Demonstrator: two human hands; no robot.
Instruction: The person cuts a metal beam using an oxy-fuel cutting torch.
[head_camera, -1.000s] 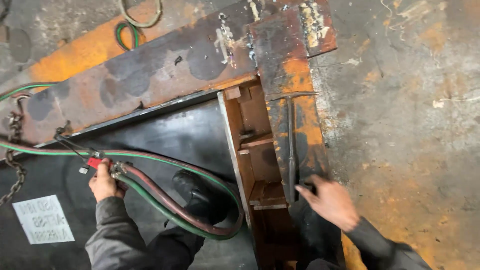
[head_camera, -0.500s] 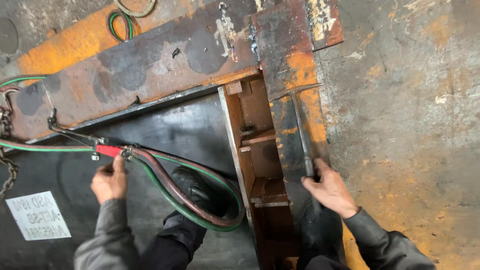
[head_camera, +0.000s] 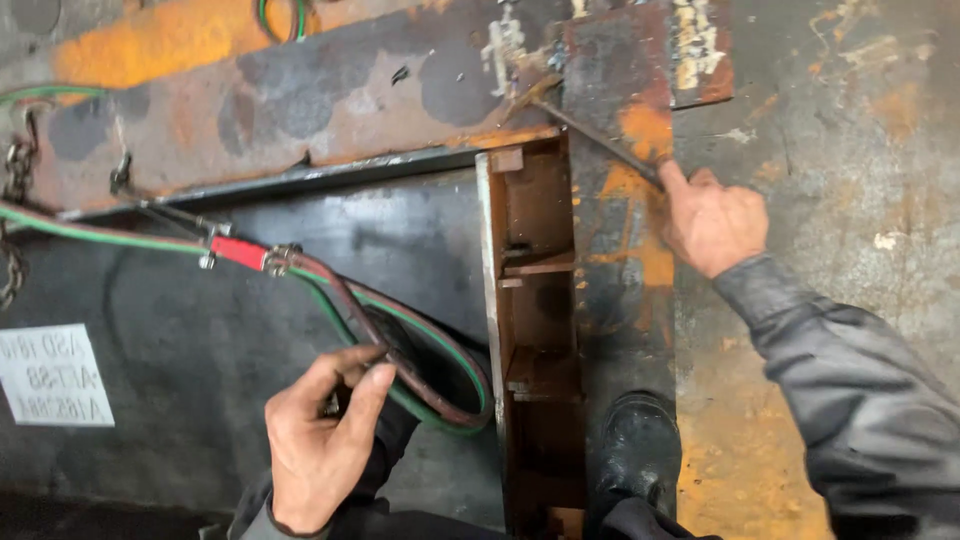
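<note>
My right hand (head_camera: 710, 222) grips a thin metal rod (head_camera: 590, 132) that slants up and left across a rusty orange-stained steel plate (head_camera: 640, 90). My left hand (head_camera: 320, 440) is low in the middle, its fingers curled around the dark red and green twin hoses (head_camera: 420, 370). The hoses loop round from a cutting torch with a red handle (head_camera: 240, 252), which lies on the dark steel sheet (head_camera: 200, 340). Between my hands stands a rust-brown channel beam (head_camera: 530, 300) with cross ribs.
My black boot (head_camera: 640, 450) rests on the plate beside the beam. A long rusty flat plate (head_camera: 300, 110) runs across the top. A chain (head_camera: 15, 200) hangs at the left edge. A white stencilled patch (head_camera: 50, 375) marks the dark sheet. More green hose (head_camera: 280, 15) lies at the top.
My right hand has moved up along the plate, swinging the rod to a slant. My left hand has let go of the torch handle, dropped lower and taken the hoses.
</note>
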